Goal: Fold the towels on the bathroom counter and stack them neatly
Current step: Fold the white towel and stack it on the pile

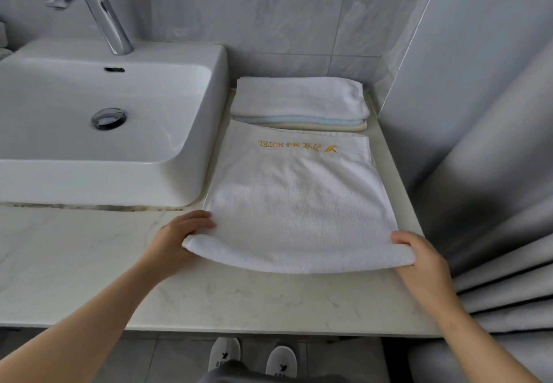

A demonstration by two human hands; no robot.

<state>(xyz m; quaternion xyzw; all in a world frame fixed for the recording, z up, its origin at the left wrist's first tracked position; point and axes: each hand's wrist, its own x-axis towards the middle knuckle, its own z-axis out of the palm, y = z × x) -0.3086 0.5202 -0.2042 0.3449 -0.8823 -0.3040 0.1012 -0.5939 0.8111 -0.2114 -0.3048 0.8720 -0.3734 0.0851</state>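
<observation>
The left hand [176,240], the right hand [425,263] and both arms [89,317] are bare. The white slippers [224,352] have small dark marks. The clothing [227,373] is dark grey.

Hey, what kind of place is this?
Probably a hotel bathroom: a white basin with a chrome tap sits on a marble-look counter, and the white towel is embroidered HOTEL.

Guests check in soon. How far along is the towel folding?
Done: a stack of three folded towels, white over pale blue over cream, sits at the back of the counter. In hand: the left hand and right hand grip the near corners of the logo towel, which lies doubled before the stack. Left: finish folding it and set it on the stack.
</observation>
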